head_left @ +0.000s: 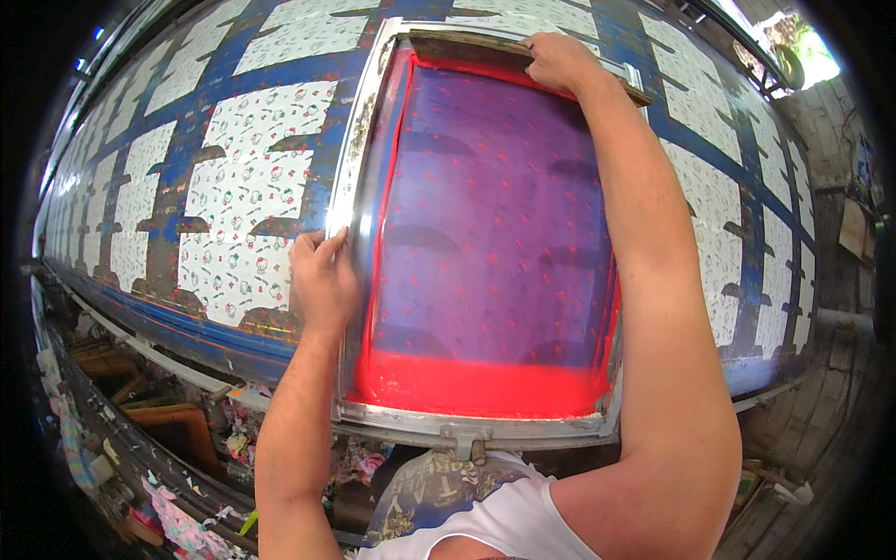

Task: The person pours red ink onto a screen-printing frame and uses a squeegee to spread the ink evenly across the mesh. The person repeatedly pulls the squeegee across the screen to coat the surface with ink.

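A screen-printing frame (pixel 351 173) with metal rails lies flat on the long printing table before me. Its mesh (pixel 495 215) looks purple-blue with small red marks, and a wide band of red ink (pixel 485 385) covers the near end. My left hand (pixel 325 280) is closed on the frame's left rail, thumb and forefinger at its edge. At the far end, my right hand (pixel 562 63) grips a long, dark-edged squeegee (pixel 467 50) near its right part. The squeegee spans the frame's width; red ink shows along its near side.
White fabric pieces (pixel 247 168) with small printed figures lie in rows on the blue, ink-stained table (pixel 177 187), left and right of the frame. A metal bracket (pixel 464 437) joins the near rail. Below the table's near edge are scraps (pixel 187 518) and a brown tray-like box (pixel 173 429).
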`<state>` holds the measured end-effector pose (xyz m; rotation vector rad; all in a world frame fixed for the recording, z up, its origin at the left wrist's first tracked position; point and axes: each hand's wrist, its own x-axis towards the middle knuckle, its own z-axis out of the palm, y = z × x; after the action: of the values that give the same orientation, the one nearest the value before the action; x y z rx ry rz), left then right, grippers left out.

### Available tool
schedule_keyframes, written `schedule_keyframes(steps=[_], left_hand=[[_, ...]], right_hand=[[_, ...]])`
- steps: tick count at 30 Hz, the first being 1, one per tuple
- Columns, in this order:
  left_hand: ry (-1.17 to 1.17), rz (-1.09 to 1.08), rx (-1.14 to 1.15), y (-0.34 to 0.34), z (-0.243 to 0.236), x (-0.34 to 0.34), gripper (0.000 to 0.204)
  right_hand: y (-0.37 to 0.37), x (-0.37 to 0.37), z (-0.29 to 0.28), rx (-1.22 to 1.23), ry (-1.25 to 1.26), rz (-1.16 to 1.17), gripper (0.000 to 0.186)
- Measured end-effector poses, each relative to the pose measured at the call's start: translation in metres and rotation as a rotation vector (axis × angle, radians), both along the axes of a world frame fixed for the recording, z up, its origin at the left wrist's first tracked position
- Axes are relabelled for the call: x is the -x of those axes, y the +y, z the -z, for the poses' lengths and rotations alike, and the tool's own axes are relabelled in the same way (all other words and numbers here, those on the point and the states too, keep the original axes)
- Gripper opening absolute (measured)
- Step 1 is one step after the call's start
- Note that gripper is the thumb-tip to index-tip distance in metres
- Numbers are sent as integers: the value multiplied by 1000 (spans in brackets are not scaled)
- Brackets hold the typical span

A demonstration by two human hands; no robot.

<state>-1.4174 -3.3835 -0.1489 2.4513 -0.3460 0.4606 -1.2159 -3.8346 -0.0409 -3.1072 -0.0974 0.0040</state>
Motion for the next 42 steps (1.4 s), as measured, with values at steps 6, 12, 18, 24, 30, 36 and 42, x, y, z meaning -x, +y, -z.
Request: schedule_keyframes(steps=[6, 12, 18, 24, 30, 36, 42], left_hand=[[-35, 14, -11, 5, 6, -2, 24], [-90, 0, -31, 8, 17, -10, 22], [-83, -20, -22, 9, 22, -16, 20], [-88, -24, -12, 11, 27, -17, 24], [-55, -2, -83, 8, 19, -15, 29], [-28, -19, -89, 8, 20, -16, 33], [27, -29, -37, 16, 26, -23, 37]], right_hand=[[26, 57, -7, -24, 91, -91, 46], [77, 167, -13, -38, 135, -104, 44], [138, 290, -16, -65, 172, -64, 45], [190, 406, -4, -116, 89, -76, 47], [224, 483, 4, -109, 8, -99, 44], [225, 515, 19, -87, -55, -240, 53], [210, 538, 25, -267, -46, -290, 64]])
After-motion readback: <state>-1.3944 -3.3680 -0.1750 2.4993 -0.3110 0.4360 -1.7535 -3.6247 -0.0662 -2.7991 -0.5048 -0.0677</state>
